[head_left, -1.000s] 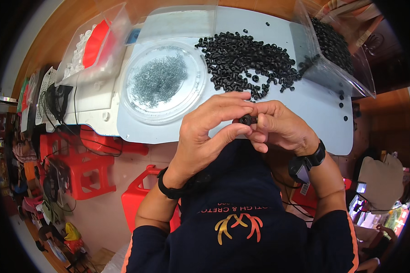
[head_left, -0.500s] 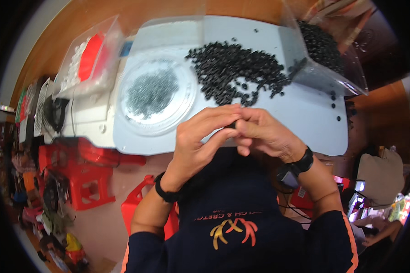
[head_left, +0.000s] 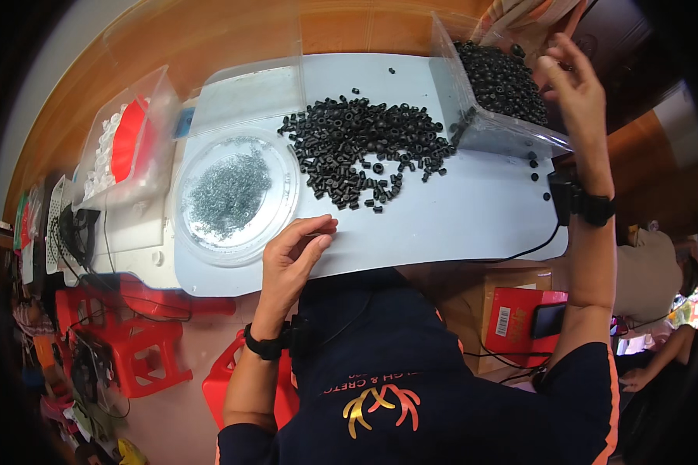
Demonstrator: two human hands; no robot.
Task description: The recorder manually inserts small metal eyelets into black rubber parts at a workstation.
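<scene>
My right hand (head_left: 575, 87) is raised over the clear plastic bin (head_left: 481, 124) at the far right, fingers apart, with nothing seen in them. Inside that bin lies a heap of small black parts (head_left: 498, 85); one black piece stands out near my fingertips. My left hand (head_left: 293, 252) hovers at the near edge of the table, thumb apart from the loosely bent fingers, and no part shows in it. Just beyond it spreads a loose pile of short black ring-ended cylinders (head_left: 357, 139). Left of the pile, a round clear dish (head_left: 287, 203) holds many tiny silvery pieces (head_left: 229, 194), too small to name.
The pale table (head_left: 450, 225) carries these things. A clear box (head_left: 151, 167) with white pieces and a red item stands at the left. Red stools (head_left: 151, 349) are below left. A black cable (head_left: 531, 249) crosses the right edge, above a red box (head_left: 516, 310).
My hands, together over a small black piece before, have separated. The right one has swung far right to the bin and opened; the left has stayed near the table edge. The view has shifted.
</scene>
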